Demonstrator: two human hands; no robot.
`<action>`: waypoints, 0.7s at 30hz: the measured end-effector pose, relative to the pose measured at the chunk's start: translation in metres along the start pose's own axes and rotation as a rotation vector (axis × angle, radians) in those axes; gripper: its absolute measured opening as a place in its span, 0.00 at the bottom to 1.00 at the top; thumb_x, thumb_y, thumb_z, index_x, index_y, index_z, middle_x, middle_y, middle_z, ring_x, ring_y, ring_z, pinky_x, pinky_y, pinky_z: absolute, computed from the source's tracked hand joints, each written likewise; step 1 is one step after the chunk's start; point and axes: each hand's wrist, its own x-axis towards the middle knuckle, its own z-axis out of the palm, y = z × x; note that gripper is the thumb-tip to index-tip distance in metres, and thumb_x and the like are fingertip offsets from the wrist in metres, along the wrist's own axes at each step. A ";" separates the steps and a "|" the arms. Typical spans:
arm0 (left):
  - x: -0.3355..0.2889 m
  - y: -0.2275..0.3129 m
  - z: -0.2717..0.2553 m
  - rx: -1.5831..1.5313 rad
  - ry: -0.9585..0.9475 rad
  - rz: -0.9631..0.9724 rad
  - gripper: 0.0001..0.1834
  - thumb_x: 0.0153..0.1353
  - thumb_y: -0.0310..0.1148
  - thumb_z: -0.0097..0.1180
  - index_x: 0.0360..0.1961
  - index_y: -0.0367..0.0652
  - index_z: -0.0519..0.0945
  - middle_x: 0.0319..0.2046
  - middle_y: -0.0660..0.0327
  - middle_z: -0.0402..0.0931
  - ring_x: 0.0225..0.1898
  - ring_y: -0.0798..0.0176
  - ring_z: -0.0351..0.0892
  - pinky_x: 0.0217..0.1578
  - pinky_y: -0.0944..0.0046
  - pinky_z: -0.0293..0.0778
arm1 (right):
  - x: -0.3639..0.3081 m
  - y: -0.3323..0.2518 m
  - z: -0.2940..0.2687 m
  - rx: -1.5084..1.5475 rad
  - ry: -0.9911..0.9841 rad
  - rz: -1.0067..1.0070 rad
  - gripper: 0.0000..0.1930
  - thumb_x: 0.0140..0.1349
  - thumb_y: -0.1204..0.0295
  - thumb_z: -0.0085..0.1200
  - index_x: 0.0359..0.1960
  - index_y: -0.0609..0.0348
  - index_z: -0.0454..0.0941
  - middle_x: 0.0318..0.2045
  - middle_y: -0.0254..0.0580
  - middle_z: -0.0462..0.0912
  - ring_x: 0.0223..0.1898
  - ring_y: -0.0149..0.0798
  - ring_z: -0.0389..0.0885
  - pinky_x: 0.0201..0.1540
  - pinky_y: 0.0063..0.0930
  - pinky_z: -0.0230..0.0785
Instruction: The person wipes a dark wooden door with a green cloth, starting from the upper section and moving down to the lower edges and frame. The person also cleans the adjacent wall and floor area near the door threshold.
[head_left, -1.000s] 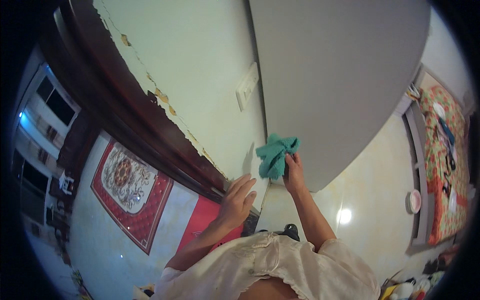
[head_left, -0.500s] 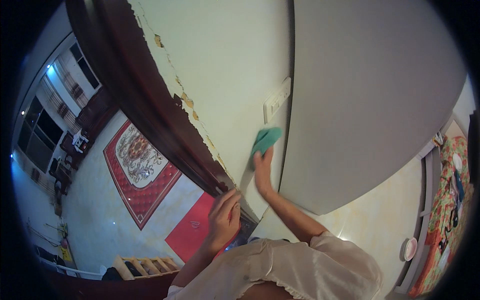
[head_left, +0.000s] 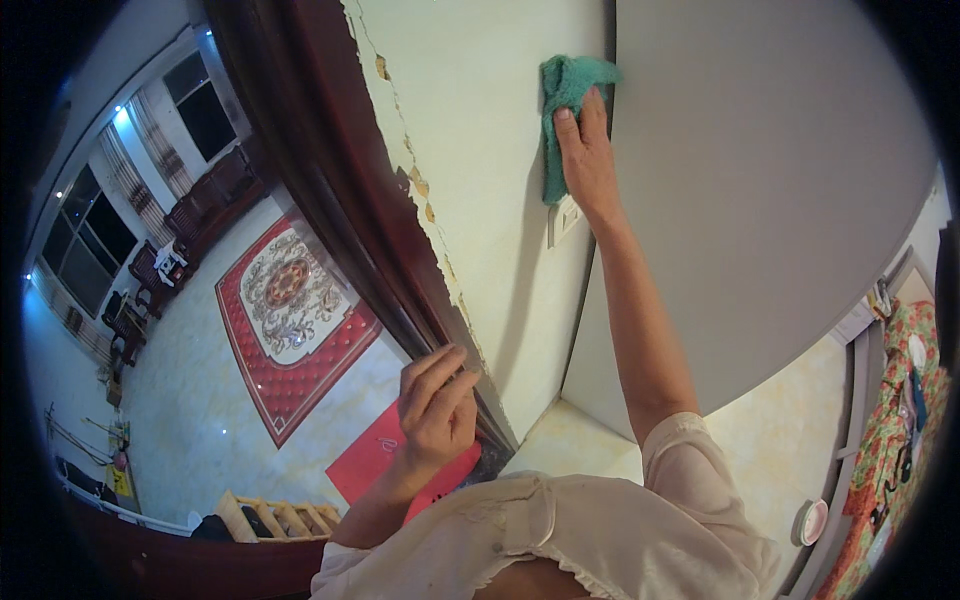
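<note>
My right hand (head_left: 588, 165) is closed on a green cloth (head_left: 560, 100), pressing it flat against the pale wall (head_left: 470, 110) beside the tall grey panel. Just below the cloth, a white wall switch plate (head_left: 565, 218) is partly covered by the cloth and hand. My left hand (head_left: 438, 405) is lower down, at the dark reddish-brown door frame (head_left: 330, 180). Its fingers are loosely bent and slightly apart, with the tips at the frame's edge, and no object shows in them.
Cracked, flaking plaster (head_left: 425, 200) runs along the frame. A large grey panel (head_left: 760, 180) stands close on the right. Through the doorway lie a red patterned rug (head_left: 300, 345) and a red mat (head_left: 375, 455); a wooden rack (head_left: 270, 520) stands nearby. A pink-and-white bowl (head_left: 815, 522) is at right.
My right hand has moved the green cloth up the wall, from below the switch plate to above it. My left hand has shifted slightly up. The view has tilted a little.
</note>
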 end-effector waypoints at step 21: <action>0.090 -0.059 0.006 0.334 0.357 0.384 0.19 0.60 0.30 0.51 0.53 0.38 0.75 0.61 0.39 0.60 0.65 0.35 0.57 0.63 0.40 0.58 | 0.029 -0.094 0.044 -0.114 0.067 -0.488 0.28 0.66 0.59 0.46 0.64 0.62 0.63 0.66 0.62 0.57 0.69 0.63 0.51 0.69 0.56 0.41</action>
